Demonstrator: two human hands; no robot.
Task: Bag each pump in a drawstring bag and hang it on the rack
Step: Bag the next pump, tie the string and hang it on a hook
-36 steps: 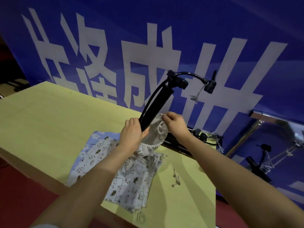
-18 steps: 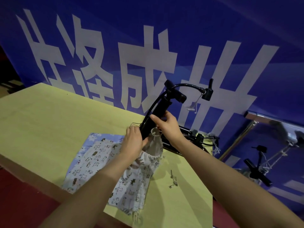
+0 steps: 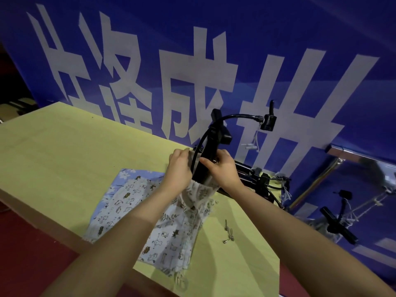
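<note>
A black pump (image 3: 211, 146) stands upright over the yellow table (image 3: 64, 151), its lower end inside a white printed drawstring bag (image 3: 198, 195). Its hose arcs over to a black nozzle head (image 3: 267, 122) on the right. My left hand (image 3: 180, 168) grips the bag's rim on the pump's left side. On the right side, my right hand (image 3: 220, 170) grips the pump's barrel at the bag's mouth. Several flat printed bags (image 3: 132, 202) lie under my forearms. More black pumps (image 3: 257, 181) lie at the table's far right edge.
A few small metal needle adapters (image 3: 228, 232) lie on the table right of the bags. A blue banner (image 3: 192, 61) with large white characters stands behind. A metal rack rail (image 3: 342, 152) is at far right, with a pump (image 3: 336, 224) and strings below it.
My right hand left the bag's rim and drawstring and took hold of the pump's barrel. The pump now stands more upright, and the bag's mouth sits higher on it.
</note>
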